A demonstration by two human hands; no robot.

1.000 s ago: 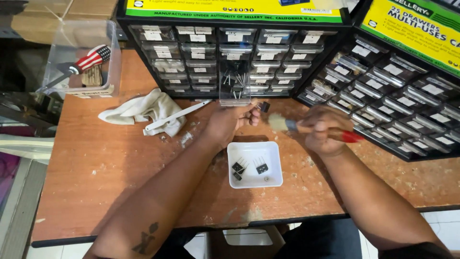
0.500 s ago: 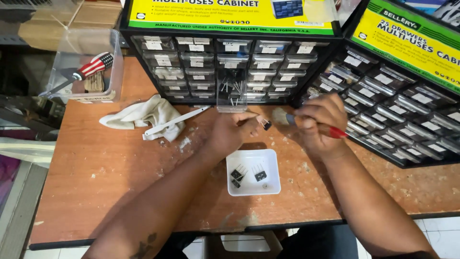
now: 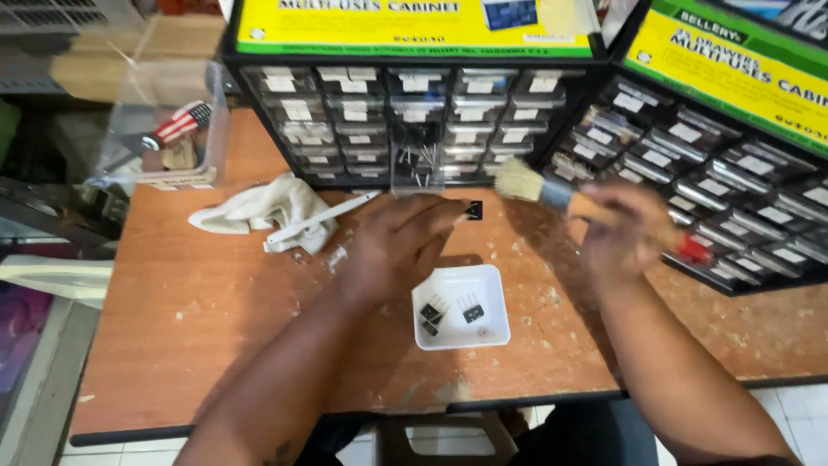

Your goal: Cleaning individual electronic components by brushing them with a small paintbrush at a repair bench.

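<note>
worn wooden table (image 3: pixel 216 328), parts cabinets (image 3: pixel 414 112) behind, white tray (image 3: pixel 461 332)

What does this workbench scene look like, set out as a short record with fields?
Left hand: pinches a small black component
Right hand: grips a paintbrush, bristles near the component
White tray: holds similar black parts
Behind: parts drawer cabinet, one drawer pulled out
Left side: white rag on wooden table

Worn wooden table (image 3: pixel 172 328) with black drawer cabinets (image 3: pixel 414 112) along its far edge; white tiled floor (image 3: pixel 802 414) near right.
</note>
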